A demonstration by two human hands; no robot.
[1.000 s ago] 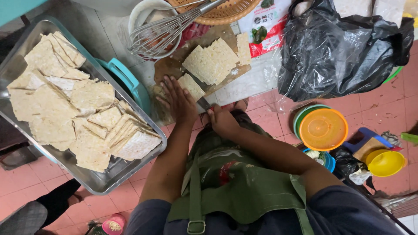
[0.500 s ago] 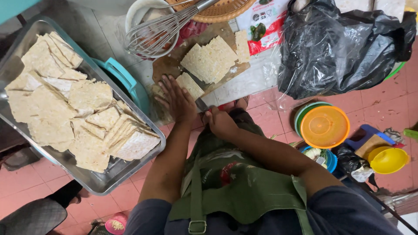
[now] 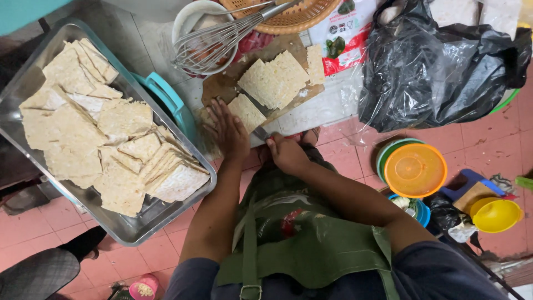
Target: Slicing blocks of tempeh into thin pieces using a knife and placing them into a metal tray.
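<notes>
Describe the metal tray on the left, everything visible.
The metal tray is a rectangular, shiny steel pan with raised walls and rounded corners, lying at a slant at the left of the view. It is piled with pale, speckled flat slabs, mostly squares and triangles, overlapping and stacked, some leaning on the near-right wall. Bare metal shows along its rim and near corner. A teal plastic handle sits against its right side. Neither hand touches it.

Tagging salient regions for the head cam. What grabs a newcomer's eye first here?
The big metal tray at left, heaped with pale flat slices, dominates. At centre, the left hand presses a slice on the wooden cutting board while the right hand grips a knife. A crumpled black plastic bag fills the upper right, with an orange lid below it.
</notes>
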